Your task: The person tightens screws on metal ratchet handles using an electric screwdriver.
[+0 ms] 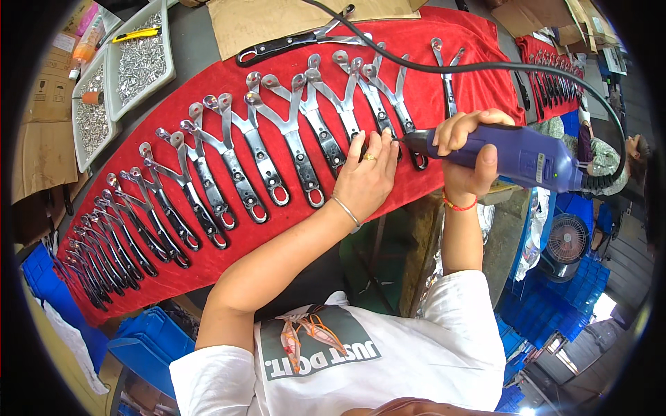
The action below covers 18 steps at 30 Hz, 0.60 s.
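My right hand (pixel 465 149) grips a purple-blue electric screwdriver (pixel 524 156), which lies nearly level with its dark tip pointing left. That tip meets a black-handled Y-shaped metal tool (pixel 380 111) beside my left fingertips. Fingers bent, my left hand (pixel 368 173) presses on the black handle; its thumb is hidden. Many similar Y-shaped tools (pixel 295 132) lie side by side on a red cloth (pixel 277 229), forked ends away from me, looped handle ends toward me. Farther right, another such tool (pixel 447 80) lies apart.
A black cable (pixel 479 67) arches over the cloth to the screwdriver. At the far left, two white trays (pixel 169 59) hold small metal fasteners; a yellow utility knife (pixel 137 35) rests across one. Cardboard (pixel 277 24) lies at the back. A fan (pixel 567 238) and another person (pixel 610 156) are on the right.
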Each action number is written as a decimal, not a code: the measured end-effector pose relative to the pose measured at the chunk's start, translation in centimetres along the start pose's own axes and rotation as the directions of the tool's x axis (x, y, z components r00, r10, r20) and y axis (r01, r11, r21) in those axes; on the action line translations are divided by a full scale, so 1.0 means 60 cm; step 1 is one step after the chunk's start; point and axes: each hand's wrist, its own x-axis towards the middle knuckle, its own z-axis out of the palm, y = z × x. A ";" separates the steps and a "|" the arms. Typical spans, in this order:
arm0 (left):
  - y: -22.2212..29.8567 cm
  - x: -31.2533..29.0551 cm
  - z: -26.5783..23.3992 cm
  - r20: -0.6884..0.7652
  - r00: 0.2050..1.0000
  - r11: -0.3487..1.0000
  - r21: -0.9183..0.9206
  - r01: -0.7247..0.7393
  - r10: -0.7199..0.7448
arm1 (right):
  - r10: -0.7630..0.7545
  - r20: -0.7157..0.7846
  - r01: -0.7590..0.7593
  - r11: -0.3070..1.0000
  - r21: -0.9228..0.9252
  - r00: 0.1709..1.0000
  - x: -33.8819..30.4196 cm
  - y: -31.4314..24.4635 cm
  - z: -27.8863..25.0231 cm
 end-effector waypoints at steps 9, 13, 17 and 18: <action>-0.001 -0.001 0.003 -0.014 1.000 1.000 -0.012 0.011 -0.011 | 0.022 0.015 -0.023 0.999 0.046 1.000 0.003 0.005 0.000; 0.002 0.002 0.004 -0.024 1.000 1.000 0.000 0.015 -0.015 | 0.031 0.030 -0.032 0.999 0.036 0.999 0.006 0.005 0.007; 0.006 0.002 0.004 0.000 1.000 1.000 0.002 0.030 -0.030 | 0.059 0.049 -0.061 0.997 0.040 0.997 0.008 0.006 0.007; 0.005 0.000 0.001 -0.003 1.000 1.000 0.003 0.031 -0.031 | 0.059 0.070 -0.061 0.998 0.024 0.996 0.009 0.006 0.007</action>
